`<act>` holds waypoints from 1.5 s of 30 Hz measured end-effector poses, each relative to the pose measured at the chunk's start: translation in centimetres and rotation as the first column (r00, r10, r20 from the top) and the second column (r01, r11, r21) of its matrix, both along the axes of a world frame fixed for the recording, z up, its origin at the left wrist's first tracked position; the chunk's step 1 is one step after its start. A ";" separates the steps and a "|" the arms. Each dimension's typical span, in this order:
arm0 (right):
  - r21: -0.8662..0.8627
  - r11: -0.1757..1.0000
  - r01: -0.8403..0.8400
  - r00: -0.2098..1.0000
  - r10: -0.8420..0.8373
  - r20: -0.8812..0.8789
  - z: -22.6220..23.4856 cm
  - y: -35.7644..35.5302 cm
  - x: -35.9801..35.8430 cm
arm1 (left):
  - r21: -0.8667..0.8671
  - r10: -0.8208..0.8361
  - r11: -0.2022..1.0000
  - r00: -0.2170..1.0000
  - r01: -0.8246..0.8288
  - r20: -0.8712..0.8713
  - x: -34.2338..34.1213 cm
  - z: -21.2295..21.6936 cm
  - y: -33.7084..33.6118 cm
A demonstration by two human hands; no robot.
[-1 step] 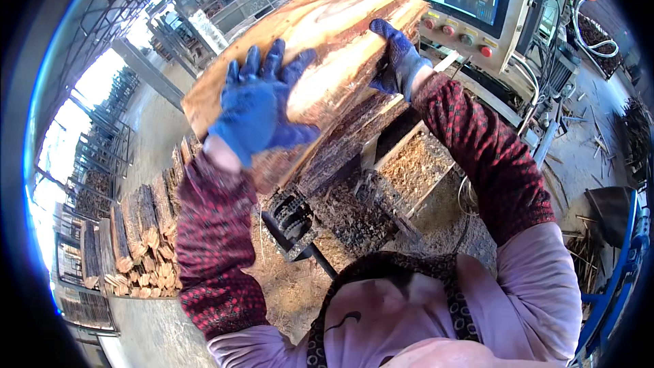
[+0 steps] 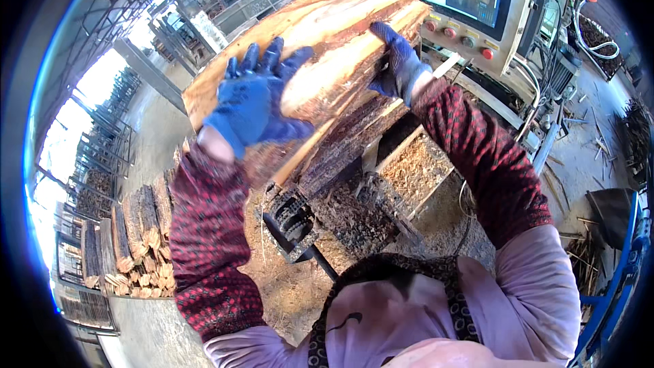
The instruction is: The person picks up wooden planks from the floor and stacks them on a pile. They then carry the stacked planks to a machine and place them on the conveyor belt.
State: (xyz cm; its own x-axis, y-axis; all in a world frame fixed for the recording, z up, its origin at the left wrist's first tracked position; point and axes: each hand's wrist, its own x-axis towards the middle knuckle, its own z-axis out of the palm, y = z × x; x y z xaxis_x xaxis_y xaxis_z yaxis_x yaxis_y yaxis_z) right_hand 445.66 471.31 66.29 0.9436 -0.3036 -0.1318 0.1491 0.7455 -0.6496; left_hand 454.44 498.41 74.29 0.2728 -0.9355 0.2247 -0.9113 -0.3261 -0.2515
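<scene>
A broad wooden slab, pale with reddish-brown bark streaks, lies slanting across the machine before me. My left hand, in a blue work glove, rests flat on its upper face with the fingers spread. At the slab's right edge, my right hand grips it, one digit on top and the others partly hidden below the edge. Beneath the slab, a dark, rough bark-edged timber shows on the near side, along with a pale strip of sawn wood.
A control panel with a lit screen and red buttons stands at the far right. Sawdust covers the machine bed near a dirty metal bracket. Stacked split timber is on the left, and a blue metal frame at right.
My left hand has shifted slightly left and away from me. The slab's near edge has moved a little, baring more pale wood along it. My right hand keeps its hold.
</scene>
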 end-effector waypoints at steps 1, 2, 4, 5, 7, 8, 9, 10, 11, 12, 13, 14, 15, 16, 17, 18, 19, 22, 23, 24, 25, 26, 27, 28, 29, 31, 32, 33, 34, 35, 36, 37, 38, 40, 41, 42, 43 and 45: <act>-0.015 0.999 0.043 0.998 -0.042 0.040 -0.6 0.7 0.3 | 0.017 -0.014 1.000 1.000 0.014 -0.006 1.4 1.1 0.3; -0.101 0.991 0.092 0.995 -0.088 0.038 -1.0 1.1 0.6 | 0.018 -0.062 0.998 0.997 0.063 -0.046 3.2 2.2 0.8; -0.306 0.921 0.242 0.970 -0.234 0.064 -2.6 2.3 1.5 | 0.033 -0.085 0.996 0.991 0.089 -0.107 5.4 3.8 1.3; -0.303 0.914 0.269 0.962 -0.270 0.038 -2.6 3.2 1.7 | 0.045 -0.076 0.996 0.988 0.083 -0.134 6.1 3.8 0.8; -0.315 0.892 0.324 0.941 -0.338 0.013 -2.2 4.7 3.0 | 0.038 -0.036 0.998 0.964 0.048 -0.262 7.6 4.2 0.6; -0.321 0.880 0.351 0.930 -0.368 0.007 -2.5 4.9 3.8 | 0.020 -0.020 0.999 0.929 0.029 -0.369 8.8 3.9 0.5; -0.324 0.870 0.371 0.920 -0.391 0.002 -2.6 5.2 5.0 | 0.006 -0.001 1.000 0.882 0.004 -0.471 10.0 3.5 0.8; -0.339 0.852 0.399 0.905 -0.425 -0.002 -3.0 4.6 6.1 | 0.058 0.154 0.988 0.885 -0.143 -0.439 12.1 2.2 0.4; -0.354 0.840 0.411 0.898 -0.440 -0.002 -3.2 4.6 7.0 | 0.000 0.093 0.995 0.911 -0.101 -0.401 11.4 1.7 0.6; -0.365 0.835 0.413 0.896 -0.443 -0.001 -3.5 4.1 7.4 | -0.057 0.033 0.997 0.933 -0.057 -0.359 10.3 0.7 1.0; -0.370 0.846 0.384 0.913 -0.408 0.013 -3.1 4.8 7.8 | -0.111 0.005 0.993 0.956 -0.039 -0.293 9.1 1.2 2.3; -0.390 0.847 0.361 0.923 -0.386 0.016 -3.4 4.8 7.6 | -0.108 0.087 0.989 0.988 -0.101 -0.124 8.7 0.1 2.1; -0.416 0.849 0.325 0.937 -0.350 0.017 -3.6 4.8 7.5 | -0.119 0.161 0.979 0.985 -0.166 -0.054 8.0 -1.0 2.0; -0.459 0.842 0.282 0.950 -0.312 0.011 -4.0 3.8 6.7 | -0.136 0.209 0.969 0.978 -0.206 0.008 6.9 -2.0 0.6; -0.511 0.834 0.207 0.971 -0.239 0.003 -4.6 3.2 5.7 | -0.145 0.273 0.955 0.959 -0.260 0.077 6.1 -2.5 0.6; -0.582 0.805 0.116 0.990 -0.140 0.005 -5.0 2.0 4.4 | -0.186 0.237 0.957 0.970 -0.222 0.061 6.1 -3.0 0.8; -0.665 0.745 0.050 0.999 -0.043 0.026 -5.5 0.4 2.4 | -0.178 0.202 0.965 0.978 -0.192 0.043 6.5 -3.3 0.4; -0.864 0.425 0.271 0.961 -0.074 0.265 -5.5 -0.6 -3.4 | -0.209 0.176 0.964 0.984 -0.167 0.025 7.6 -3.0 0.2; -0.881 0.257 0.398 0.909 -0.238 0.342 -4.4 0.4 -4.7 | -0.214 0.172 0.963 0.985 -0.163 0.024 7.6 -3.0 0.4; -0.795 -0.178 0.581 0.769 -0.201 0.607 -3.0 0.2 -4.6 | -0.219 0.169 0.962 0.985 -0.161 0.021 7.6 -3.1 0.6; -0.685 -0.354 0.636 0.693 -0.127 0.710 -1.8 0.3 -3.7 | -0.212 0.178 0.963 0.984 -0.168 0.025 7.4 -2.9 1.2; -0.625 -0.445 0.641 0.658 -0.102 0.746 -1.4 -0.1 -2.5 | -0.214 0.172 0.963 0.985 -0.162 0.027 7.3 -2.7 1.0; -0.557 -0.529 0.640 0.622 -0.070 0.780 -1.1 -0.2 -1.3 | -0.212 0.169 0.964 0.985 -0.160 0.021 7.3 -2.7 0.9; -0.534 -0.554 0.639 0.617 -0.045 0.786 -1.3 0.2 0.4 | -0.202 0.191 0.962 0.981 -0.182 0.023 7.2 -2.3 1.6; -0.503 -0.599 0.622 0.598 -0.050 0.800 -1.8 0.2 2.4 | -0.206 0.190 0.962 0.982 -0.182 0.021 7.1 -2.1 1.1; -0.426 -0.742 0.517 0.553 -0.090 0.828 -3.5 0.1 7.6 | -0.197 0.190 0.963 0.982 -0.183 0.017 7.7 -1.8 0.2; -0.435 -0.742 0.510 0.566 -0.092 0.820 -3.1 0.1 9.4 | -0.224 0.197 0.957 0.979 -0.182 0.047 8.6 -1.9 0.5; -0.411 -0.707 0.576 0.497 -0.096 0.862 -3.0 0.3 10.7 | -0.250 0.206 0.951 0.975 -0.180 0.080 9.5 -1.9 0.9; -0.392 -0.731 0.559 0.488 -0.092 0.868 -2.9 -0.1 11.3 | -0.293 0.197 0.941 0.977 -0.167 0.076 10.0 -2.0 0.7; -0.399 -0.741 0.540 0.491 -0.108 0.864 -3.2 0.5 11.0 | -0.273 0.231 0.946 0.953 -0.174 0.193 9.4 -2.1 1.3; -0.410 -0.730 0.547 0.512 -0.095 0.854 -3.4 1.0 10.8 | -0.300 0.293 0.929 0.925 -0.216 0.242 8.1 -2.7 2.3; -0.435 -0.723 0.537 0.554 -0.087 0.828 -3.4 0.7 10.2 | -0.335 0.333 0.913 0.898 -0.232 0.286 7.1 -3.4 2.3; -0.434 -0.722 0.539 0.547 -0.091 0.832 -3.8 0.4 10.4 | -0.393 0.319 0.899 0.905 -0.195 0.281 5.6 -4.1 2.2; -0.443 -0.702 0.558 0.554 -0.082 0.829 -4.2 0.3 10.5 | -0.507 0.269 0.854 0.933 -0.115 0.241 2.1 -6.3 2.7; -0.462 -0.688 0.559 0.575 -0.080 0.814 -4.1 0.6 10.3 | -0.528 0.283 0.841 0.929 -0.121 0.238 0.6 -7.6 2.9; -0.467 -0.677 0.569 0.575 -0.078 0.815 -3.8 0.9 10.0 | -0.521 0.284 0.846 0.923 -0.114 0.259 -0.1 -8.7 3.0; -0.471 -0.665 0.579 0.579 -0.072 0.812 -3.8 1.3 9.8 | -0.517 0.288 0.849 0.917 -0.112 0.275 -0.5 -9.8 3.1; -0.421 -0.676 0.605 0.521 -0.064 0.851 -4.4 0.5 10.2 | -0.512 0.296 0.847 0.927 -0.143 0.231 -0.1 -10.1 2.2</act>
